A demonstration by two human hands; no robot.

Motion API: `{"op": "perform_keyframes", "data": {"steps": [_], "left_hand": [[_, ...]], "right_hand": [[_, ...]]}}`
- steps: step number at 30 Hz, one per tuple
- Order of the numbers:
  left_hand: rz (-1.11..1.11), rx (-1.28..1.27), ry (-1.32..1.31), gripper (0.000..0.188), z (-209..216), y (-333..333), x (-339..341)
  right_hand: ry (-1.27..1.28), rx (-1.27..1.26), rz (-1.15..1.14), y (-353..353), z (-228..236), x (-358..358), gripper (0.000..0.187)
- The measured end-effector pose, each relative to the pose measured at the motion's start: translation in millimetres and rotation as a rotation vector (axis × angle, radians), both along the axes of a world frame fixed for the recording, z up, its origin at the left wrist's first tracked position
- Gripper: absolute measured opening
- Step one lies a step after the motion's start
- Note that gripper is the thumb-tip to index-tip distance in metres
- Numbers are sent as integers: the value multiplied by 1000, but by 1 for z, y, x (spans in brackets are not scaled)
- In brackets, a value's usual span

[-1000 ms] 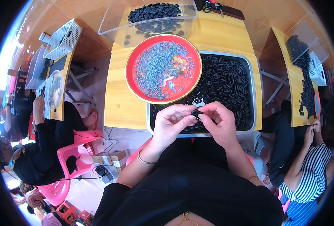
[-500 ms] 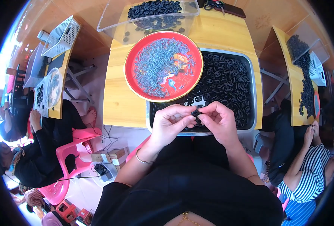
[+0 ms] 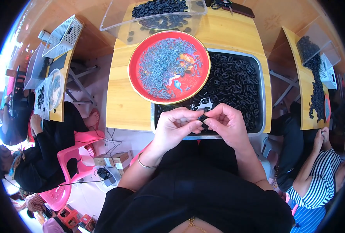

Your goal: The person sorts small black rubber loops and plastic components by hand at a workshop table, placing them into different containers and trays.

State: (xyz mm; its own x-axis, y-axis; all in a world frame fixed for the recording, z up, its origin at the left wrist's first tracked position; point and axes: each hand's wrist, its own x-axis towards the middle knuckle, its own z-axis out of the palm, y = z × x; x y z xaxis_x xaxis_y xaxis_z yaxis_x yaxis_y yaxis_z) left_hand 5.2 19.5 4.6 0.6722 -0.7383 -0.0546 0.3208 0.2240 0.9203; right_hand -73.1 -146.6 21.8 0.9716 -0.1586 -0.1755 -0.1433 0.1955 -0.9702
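Over the front edge of a metal tray (image 3: 262, 97), my two hands meet at one small black plastic piece (image 3: 202, 118). My left hand (image 3: 176, 126) is closed, its thumb and fingertips at the piece's left side. From the other side my right hand (image 3: 227, 125) pinches it between thumb and forefinger. The fingers cover much of the piece. Many loose black pieces with holes (image 3: 234, 83) fill the tray. Overlapping its left part is a round red plate (image 3: 135, 83) with a gold rim and flower pattern, heaped with tiny grey-blue pins (image 3: 161, 62).
A clear plastic bin (image 3: 110, 23) with black pieces stands at the back of the wooden table (image 3: 129, 112). Scissors (image 3: 227, 5) lie at the far right. People work at tables on both sides. A pink chair (image 3: 69, 159) and cables are at left.
The black piece shows more plainly between my fingertips now, and seems slightly turned. My hands hold nearly the same place.
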Motion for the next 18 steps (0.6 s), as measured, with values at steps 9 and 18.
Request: {"op": "perform_keyframes", "data": {"steps": [9, 18], "left_hand": [[18, 30, 2, 28, 7, -2, 6], [-94, 17, 149, 48, 10, 4, 10]], "right_hand": [[-203, -314, 42, 1, -6, 1, 34], [-378, -649, 126, -1, 4, 6, 35]]}}
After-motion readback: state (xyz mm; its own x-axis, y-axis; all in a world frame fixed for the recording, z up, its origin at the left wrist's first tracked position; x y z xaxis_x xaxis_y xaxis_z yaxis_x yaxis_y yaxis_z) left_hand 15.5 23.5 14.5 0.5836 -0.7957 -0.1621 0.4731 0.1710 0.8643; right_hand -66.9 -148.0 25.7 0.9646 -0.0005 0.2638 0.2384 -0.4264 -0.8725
